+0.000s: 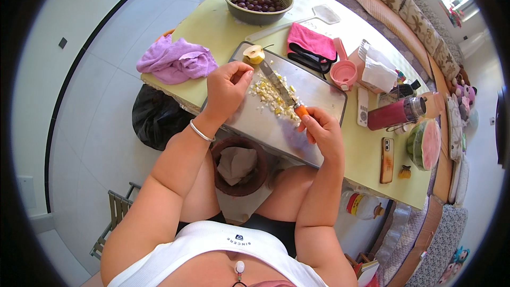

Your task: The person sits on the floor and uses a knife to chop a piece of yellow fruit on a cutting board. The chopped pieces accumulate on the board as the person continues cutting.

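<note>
My right hand (pixel 321 130) is closed round the orange handle of a kitchen knife (pixel 279 86). Its blade slants up and left over the metal cutting board (pixel 276 135), its tip close to a halved pear (pixel 254 55). The cut face of the pear is pale, and a dark stem sticks out to its right. Chopped pear pieces (pixel 268 95) lie scattered under and beside the blade. At the board's left edge my left hand (pixel 229 86) is closed, thumb and fingers pressed together just below the pear half; anything between them is hidden.
A basket of dark grapes (pixel 258 5) stands at the far side, a purple towel (pixel 178 61) on the left. Toward the right are a pink cloth (pixel 311 41), a tissue box (pixel 376 72), a tumbler (pixel 393 114), a phone (pixel 387 160) and cut watermelon (pixel 423 146). A bin (pixel 239 167) sits below.
</note>
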`<state>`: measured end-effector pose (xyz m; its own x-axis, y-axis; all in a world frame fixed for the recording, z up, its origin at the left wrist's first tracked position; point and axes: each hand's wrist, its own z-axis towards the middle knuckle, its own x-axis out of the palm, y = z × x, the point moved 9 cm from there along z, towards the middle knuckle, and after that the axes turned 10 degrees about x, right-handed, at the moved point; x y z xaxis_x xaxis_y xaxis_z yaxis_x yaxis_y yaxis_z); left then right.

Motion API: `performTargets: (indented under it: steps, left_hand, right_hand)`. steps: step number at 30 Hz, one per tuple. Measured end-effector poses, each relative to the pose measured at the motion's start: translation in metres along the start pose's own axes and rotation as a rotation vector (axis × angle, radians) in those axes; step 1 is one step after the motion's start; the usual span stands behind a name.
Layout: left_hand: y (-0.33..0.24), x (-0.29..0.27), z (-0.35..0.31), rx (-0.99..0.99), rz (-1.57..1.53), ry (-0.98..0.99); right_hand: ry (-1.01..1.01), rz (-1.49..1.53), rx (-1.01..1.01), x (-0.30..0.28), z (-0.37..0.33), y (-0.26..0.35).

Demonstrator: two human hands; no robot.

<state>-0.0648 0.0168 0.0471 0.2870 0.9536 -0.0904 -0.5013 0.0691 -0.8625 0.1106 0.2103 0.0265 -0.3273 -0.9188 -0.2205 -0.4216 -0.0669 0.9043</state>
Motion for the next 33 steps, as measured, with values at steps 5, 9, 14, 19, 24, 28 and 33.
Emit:
performTargets:
  steps: [5,9,14,19,24,28,33]
  left_hand:
    - [0.008,-0.002,0.004,-0.027,-0.066,-0.011]
    - [0.014,-0.007,0.006,-0.044,-0.118,-0.077]
    - [0.022,-0.012,0.009,-0.073,-0.219,-0.132]
    - [0.028,-0.011,0.011,-0.118,-0.291,-0.168]
    - [0.033,-0.01,0.011,-0.152,-0.331,-0.169]
    - [0.037,-0.007,0.011,-0.177,-0.331,-0.144]
    - [0.038,-0.006,0.011,-0.177,-0.345,-0.137]
  right_hand:
    - [0.018,-0.062,0.029,0.006,0.003,-0.002]
    - [0.044,-0.022,-0.005,0.007,-0.001,0.002]
    - [0.042,-0.059,0.01,0.007,0.0,0.0]
    - [0.083,-0.057,0.045,0.014,-0.001,0.0]
    - [0.095,-0.098,0.052,0.015,0.0,-0.001]
    - [0.084,-0.106,0.048,0.015,-0.002,0.002]
    - [0.081,-0.09,0.032,0.012,0.001,-0.001]
